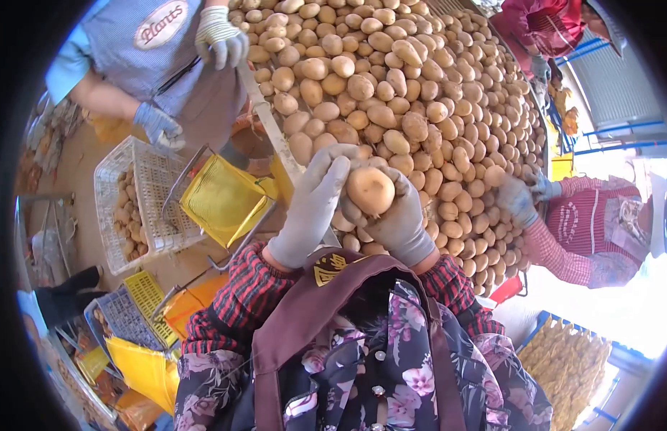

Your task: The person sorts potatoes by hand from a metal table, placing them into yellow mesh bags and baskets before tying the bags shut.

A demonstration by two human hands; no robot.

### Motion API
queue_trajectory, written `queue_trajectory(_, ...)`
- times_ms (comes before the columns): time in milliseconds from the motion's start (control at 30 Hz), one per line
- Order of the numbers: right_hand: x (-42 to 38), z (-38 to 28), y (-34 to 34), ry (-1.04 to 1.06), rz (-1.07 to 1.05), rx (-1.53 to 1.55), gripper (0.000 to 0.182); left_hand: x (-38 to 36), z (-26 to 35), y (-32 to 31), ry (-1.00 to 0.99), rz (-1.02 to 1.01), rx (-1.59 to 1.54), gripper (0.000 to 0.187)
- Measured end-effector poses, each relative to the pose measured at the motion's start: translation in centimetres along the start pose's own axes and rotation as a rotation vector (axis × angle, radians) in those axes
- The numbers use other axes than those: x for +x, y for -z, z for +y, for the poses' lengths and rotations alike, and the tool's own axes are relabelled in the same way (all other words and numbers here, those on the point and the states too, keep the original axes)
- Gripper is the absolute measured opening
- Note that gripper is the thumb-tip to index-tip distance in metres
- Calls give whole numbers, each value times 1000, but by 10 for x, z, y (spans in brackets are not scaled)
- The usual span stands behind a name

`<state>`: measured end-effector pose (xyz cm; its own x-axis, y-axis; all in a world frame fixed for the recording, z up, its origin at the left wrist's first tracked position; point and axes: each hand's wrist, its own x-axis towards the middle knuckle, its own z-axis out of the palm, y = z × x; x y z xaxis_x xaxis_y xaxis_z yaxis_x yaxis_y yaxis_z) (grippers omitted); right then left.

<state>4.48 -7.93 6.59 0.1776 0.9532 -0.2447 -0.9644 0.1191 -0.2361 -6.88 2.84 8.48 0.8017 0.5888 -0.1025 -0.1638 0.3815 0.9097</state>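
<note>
Both my hands wear pale grey gloves and meet at the near edge of a large heap of potatoes [427, 108]. Between them is one round, light-brown potato [371, 192]. My right hand [404, 219] curls around its right side. From the left, my left hand [312, 201] closes in against the same potato, its thumb along the near side and some fingertips hidden behind it. More potatoes lie just beyond and to the right of my hands.
Left of the sorting table's metal edge [265, 108] stand a white crate [150, 194] of potatoes and a yellow bag [222, 201] on a frame. A gloved co-worker in an apron [161, 57] stands upper left. Another co-worker's gloved hand [518, 201] reaches in from the right.
</note>
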Motion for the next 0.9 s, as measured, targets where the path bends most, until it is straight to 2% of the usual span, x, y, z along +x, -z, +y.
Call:
queue_trajectory(67,-5,-4,-19,91,200,-384,35,-14,-2,-9,15,94,-70,32)
queue_trajectory(100,-6,-6,-30,202,170,-711,37,-21,4,-15,145,14,-383,36)
queue_trajectory(133,-12,-11,-33,188,157,-699,37,-26,7,-19,270,-69,-696,40)
queue_trajectory(167,-21,-22,-32,198,128,-970,34,-31,-3,-18,278,32,-644,55)
queue_trajectory(200,-31,-35,-32,213,99,-1242,31,-36,-7,-19,274,43,-634,55)
queue_trajectory(233,-43,-48,-41,141,77,-1162,32,-41,-10,-21,189,5,-526,56)
queue_trajectory(267,-49,-52,-38,140,69,-1159,32,-45,-13,-24,105,-34,-421,57)
queue_trajectory(300,-54,-54,-34,179,112,-1058,33,-47,-16,-26,102,-28,-417,57)
queue_trajectory(333,-60,-56,-29,215,157,-959,35,-47,-18,-29,201,-42,-679,54)
queue_trajectory(367,-64,-54,-23,262,172,-1094,39,-48,-21,-33,298,-59,-942,52)
queue_trajectory(400,-70,-49,-26,260,168,-1098,39,-51,-19,-42,292,-58,-944,52)
queue_trajectory(467,-81,-36,-33,474,-5,-1489,46,-57,-10,-63,240,-160,-1066,52)
queue_trajectory(500,-80,-34,-28,473,-12,-1492,46,-58,-15,-68,233,-159,-1068,52)
queue_trajectory(567,-73,-31,-9,944,-158,-1840,44,-59,-30,-70,13,-241,-747,49)
queue_trajectory(600,-71,-32,-7,949,-161,-1834,44,-58,-41,-70,11,-241,-740,49)
queue_trajectory(667,-64,-35,-10,1079,-197,-1858,27,-52,-58,-69,255,-272,-1412,44)
queue_trajectory(700,-64,-36,-13,1069,-157,-1860,14,-52,-53,-69,380,-309,-1586,37)
queue_trajectory(733,-63,-38,-14,1090,-152,-1859,14,-50,-48,-71,385,-324,-1574,37)
queue_trajectory(800,-58,-44,-10,912,-23,-1884,11,-47,-41,-75,319,-124,-943,34)
queue_trajectory(833,-53,-51,2,860,34,-1926,13,-48,-43,-70,328,-142,-934,34)
queue_trajectory(900,-40,-67,31,857,127,-1956,16,-51,-59,-47,228,-99,-436,31)
